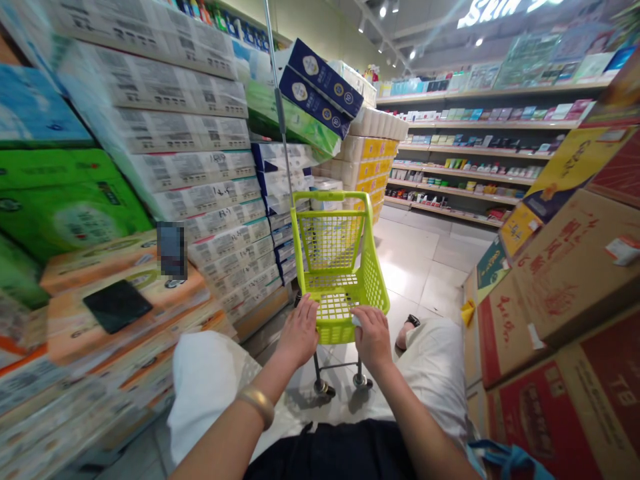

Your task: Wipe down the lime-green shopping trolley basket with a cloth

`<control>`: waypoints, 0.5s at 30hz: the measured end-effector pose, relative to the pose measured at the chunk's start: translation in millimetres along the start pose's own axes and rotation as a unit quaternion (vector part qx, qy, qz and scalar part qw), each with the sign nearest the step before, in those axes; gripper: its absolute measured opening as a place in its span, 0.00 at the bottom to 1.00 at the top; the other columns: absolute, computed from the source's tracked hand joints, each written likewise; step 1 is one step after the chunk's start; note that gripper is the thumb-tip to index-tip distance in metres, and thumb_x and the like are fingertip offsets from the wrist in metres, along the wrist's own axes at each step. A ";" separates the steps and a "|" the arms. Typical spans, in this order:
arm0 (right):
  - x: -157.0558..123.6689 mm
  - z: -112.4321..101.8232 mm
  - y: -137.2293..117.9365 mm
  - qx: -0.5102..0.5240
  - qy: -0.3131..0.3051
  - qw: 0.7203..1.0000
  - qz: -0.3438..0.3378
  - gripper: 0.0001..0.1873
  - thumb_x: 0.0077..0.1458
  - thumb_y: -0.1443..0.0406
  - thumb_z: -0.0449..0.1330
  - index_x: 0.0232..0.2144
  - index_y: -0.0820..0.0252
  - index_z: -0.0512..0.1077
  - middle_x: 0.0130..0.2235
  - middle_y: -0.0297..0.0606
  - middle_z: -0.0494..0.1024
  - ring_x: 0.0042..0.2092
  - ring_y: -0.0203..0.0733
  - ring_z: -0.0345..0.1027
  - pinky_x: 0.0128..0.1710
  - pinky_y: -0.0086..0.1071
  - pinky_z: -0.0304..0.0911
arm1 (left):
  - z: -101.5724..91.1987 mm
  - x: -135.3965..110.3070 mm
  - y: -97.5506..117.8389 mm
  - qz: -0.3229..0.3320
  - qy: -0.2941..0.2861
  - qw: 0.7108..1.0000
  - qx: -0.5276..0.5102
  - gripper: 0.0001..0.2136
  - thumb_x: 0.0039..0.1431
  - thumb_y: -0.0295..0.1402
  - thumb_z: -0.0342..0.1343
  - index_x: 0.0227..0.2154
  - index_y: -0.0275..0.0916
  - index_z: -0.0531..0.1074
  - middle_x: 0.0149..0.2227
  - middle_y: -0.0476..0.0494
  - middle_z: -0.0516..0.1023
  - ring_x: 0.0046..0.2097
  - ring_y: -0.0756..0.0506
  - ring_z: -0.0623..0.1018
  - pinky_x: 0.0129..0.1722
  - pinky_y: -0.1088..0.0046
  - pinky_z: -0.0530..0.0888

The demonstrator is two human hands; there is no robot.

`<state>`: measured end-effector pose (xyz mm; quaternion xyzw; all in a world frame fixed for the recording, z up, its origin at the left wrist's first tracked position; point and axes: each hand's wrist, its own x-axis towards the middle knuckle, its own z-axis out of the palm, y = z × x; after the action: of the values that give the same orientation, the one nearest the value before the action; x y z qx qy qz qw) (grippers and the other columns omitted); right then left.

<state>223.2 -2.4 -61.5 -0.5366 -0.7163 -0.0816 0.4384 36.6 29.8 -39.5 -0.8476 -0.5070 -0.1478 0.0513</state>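
A person seated in a supermarket aisle holds a small lime-green shopping cart [345,267] with both hands. The left hand [300,331] is closed over the near rim of the basket, fingers curled onto the plastic mesh. The right hand [373,338] grips the same rim just beside it, knuckles up, with a scrap of something white [356,321] showing under its fingers; what it is cannot be told. A gold bangle [257,404] circles the left wrist.

The cart stands on the pale tiled floor [425,267] directly in front of the person's knees, its wheels between the legs, its basket empty. A thin metal pole [279,113] rises behind its far end.

To the left, packs of tissue paper [190,167] are stacked high, and a dark phone [117,305] lies flat on an orange pack near the left knee. To the right, brown and red cardboard boxes [565,280] are piled close beside the person. Stocked shelves [465,173] line the back wall under ceiling spotlights.
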 end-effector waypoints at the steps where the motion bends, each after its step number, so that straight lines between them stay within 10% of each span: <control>1: -1.8 -4.4 9.3 -0.012 0.018 1.000 0.014 0.23 0.47 0.77 0.49 0.43 0.57 0.71 0.44 0.39 0.75 0.49 0.44 0.64 0.56 0.41 0.53 | -0.8 0.3 -0.6 -0.002 0.000 1.000 0.001 0.26 0.52 0.22 0.46 0.56 0.31 0.59 0.61 0.32 0.63 0.68 0.41 0.52 0.60 0.61 0.63; 15: 4.1 11.8 -12.6 0.011 -0.003 1.000 0.011 0.24 0.45 0.79 0.48 0.42 0.57 0.72 0.43 0.39 0.75 0.48 0.43 0.64 0.56 0.41 0.55 | 1.7 0.9 -4.7 -0.015 0.003 1.000 0.008 0.25 0.51 0.22 0.46 0.55 0.31 0.59 0.61 0.32 0.63 0.68 0.41 0.53 0.60 0.61 0.64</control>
<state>206.1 2.2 -61.2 -0.5402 -0.7126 -0.0671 0.4427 33.3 33.2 -41.2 -0.8392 -0.5204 -0.1468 0.0573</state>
